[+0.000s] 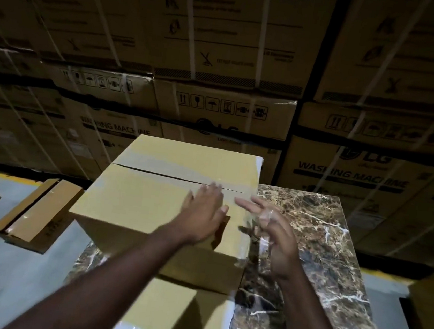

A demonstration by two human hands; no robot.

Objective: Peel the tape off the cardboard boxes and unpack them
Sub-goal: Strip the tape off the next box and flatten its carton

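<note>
A wall of stacked washing-machine cartons rises behind the marble-patterned worktop, where the cardboard box sits on another box. Its taped seam runs left to right, just beyond the fingertips. The left hand lies flat and spread on the lid, nearer the seam; the right hand hovers beside the box's right edge, fingers loose, with what looks like clear tape clinging.

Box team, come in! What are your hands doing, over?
Left hand flat on the cardboard box. Right hand open beside it, clear tape stuck to its fingers. Seam tape remains. Nothing in the way.
</note>
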